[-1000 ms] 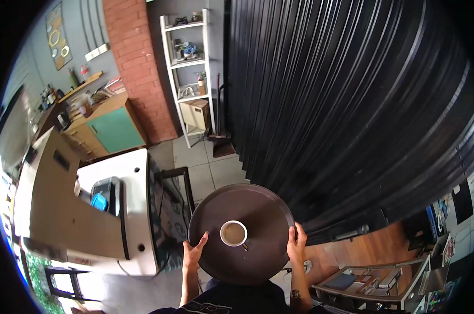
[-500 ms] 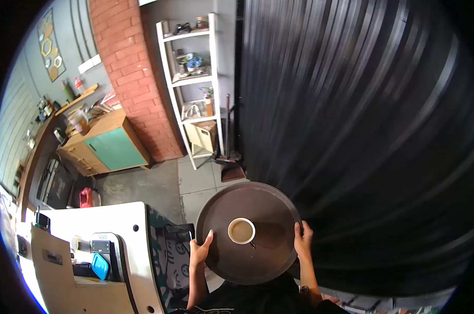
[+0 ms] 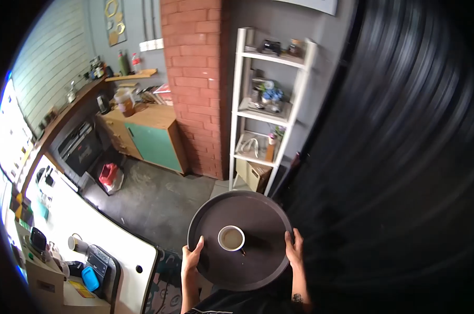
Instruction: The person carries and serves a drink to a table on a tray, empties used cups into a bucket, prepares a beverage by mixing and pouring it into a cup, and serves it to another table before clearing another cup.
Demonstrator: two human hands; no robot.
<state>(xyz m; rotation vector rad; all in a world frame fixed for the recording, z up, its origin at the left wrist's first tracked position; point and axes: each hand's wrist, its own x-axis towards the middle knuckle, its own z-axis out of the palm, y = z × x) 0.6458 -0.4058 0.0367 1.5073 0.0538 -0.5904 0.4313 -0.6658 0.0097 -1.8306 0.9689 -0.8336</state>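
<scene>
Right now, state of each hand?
Left hand: holding the round tray's left rim.
Right hand: holding its right rim.

Gripped round dark tray (image 3: 271, 214) at low center of frame: left hand (image 3: 191, 259) on its left edge, right hand (image 3: 295, 251) on its right, thumbs over the rim. Bore on it one pale cup (image 3: 231, 238) of light brown liquid, left of tray's middle. Saw white shelf unit (image 3: 263, 115) above tray, blue flowers (image 3: 272, 94) on it; brick column (image 3: 195, 78) and wooden cabinet (image 3: 161, 116) farther left. Noted white table (image 3: 129, 251) lower left, ridged black surface (image 3: 399, 157) filling right side.
</scene>
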